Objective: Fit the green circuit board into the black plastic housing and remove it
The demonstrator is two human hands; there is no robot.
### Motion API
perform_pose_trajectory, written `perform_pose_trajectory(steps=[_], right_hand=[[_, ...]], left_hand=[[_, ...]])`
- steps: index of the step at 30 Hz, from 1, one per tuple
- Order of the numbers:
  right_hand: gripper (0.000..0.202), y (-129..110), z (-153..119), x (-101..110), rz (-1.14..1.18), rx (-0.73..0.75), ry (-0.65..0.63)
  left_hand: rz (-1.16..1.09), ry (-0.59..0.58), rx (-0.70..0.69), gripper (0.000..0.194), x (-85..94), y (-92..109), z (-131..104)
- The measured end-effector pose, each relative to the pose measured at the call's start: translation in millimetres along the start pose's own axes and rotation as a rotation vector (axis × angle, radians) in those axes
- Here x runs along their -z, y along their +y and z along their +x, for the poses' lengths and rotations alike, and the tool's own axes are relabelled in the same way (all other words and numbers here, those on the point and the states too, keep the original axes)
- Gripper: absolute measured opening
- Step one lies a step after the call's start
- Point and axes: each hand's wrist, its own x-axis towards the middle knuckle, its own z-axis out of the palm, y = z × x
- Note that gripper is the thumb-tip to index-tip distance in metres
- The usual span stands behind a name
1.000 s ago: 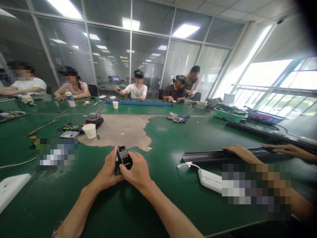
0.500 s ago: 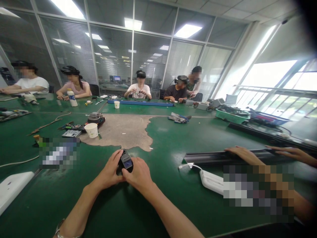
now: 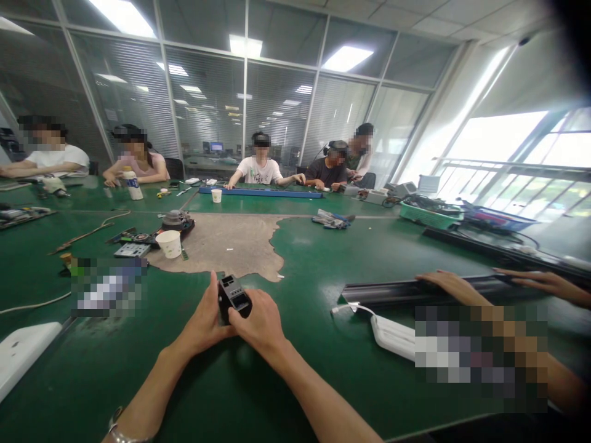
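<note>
A small black-and-grey device (image 3: 234, 293) with a little screen is held between both hands over the green table (image 3: 295, 394). Its top face is tilted up toward the camera. My left hand (image 3: 205, 323) bears on the device's left side, fingers upright and thumb below it. My right hand (image 3: 262, 321) grips the right side, with the thumb on the near edge by the screen. The underside of the device is hidden by the hands.
A brown sheet (image 3: 231, 240), paper cup (image 3: 169, 244) and circuit parts (image 3: 133, 249) lie beyond. At the right, a person's hands (image 3: 455, 287) rest on a long black bar (image 3: 383, 292), near a white power strip (image 3: 392, 336). Several people sit across the table.
The device has turned slightly, showing more of its top face, and my left fingers have straightened. Across the table, the middle person's hands have moved apart and down.
</note>
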Motion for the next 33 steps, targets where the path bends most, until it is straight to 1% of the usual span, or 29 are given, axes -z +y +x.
perform_pose_trajectory(steps=[4, 7, 9, 13, 16, 18, 22, 25, 27, 30, 33], right_hand=[[0.022, -1.0, 8.1, 15.2, 0.047, 0.004, 0.092], [0.023, 9.7, 15.1, 25.0, -0.001, -0.058, 0.127], [0.022, 21.0, 18.3, 28.1, -0.078, -0.123, 0.09], [0.023, 40.0, 18.7, 27.0, -0.262, -0.216, -0.057], [0.026, 44.2, 16.4, 24.7, -0.352, -0.235, -0.15], [0.03, 43.7, 14.9, 24.1, -0.369, -0.222, -0.181], [0.04, 42.9, 13.4, 24.9, -0.354, -0.159, -0.169], [0.032, 43.7, 14.6, 26.9, -0.343, -0.171, -0.192], [0.026, 42.7, 16.3, 28.9, -0.316, -0.191, -0.182], [0.025, 35.3, 18.4, 31.7, -0.197, -0.205, -0.1], [0.027, 21.7, 17.9, 31.5, -0.052, -0.169, -0.017]], left_hand=[[-0.006, 0.0, 0.018, 0.132, 0.0, -1.7, -1.1], [0.031, -0.003, 0.055, 0.133, 0.6, 0.5, -1.6], [0.053, -0.009, 0.068, 0.133, 1.0, 2.8, -1.7], [0.076, -0.011, 0.068, 0.128, 0.7, 4.6, -1.8], [0.071, -0.01, 0.069, 0.126, 1.2, 3.5, -1.8], [0.053, -0.026, 0.084, 0.127, 2.7, 2.7, -1.8], [0.005, -0.077, 0.1, 0.125, 6.7, 0.9, -2.3], [-0.027, -0.083, 0.097, 0.124, 8.0, -1.0, -2.8], [-0.054, -0.074, 0.087, 0.125, 7.9, -2.5, -3.3], [-0.089, -0.063, 0.07, 0.125, 7.2, -4.9, -3.9], [-0.107, -0.056, 0.062, 0.124, 6.7, -7.1, -4.1]])
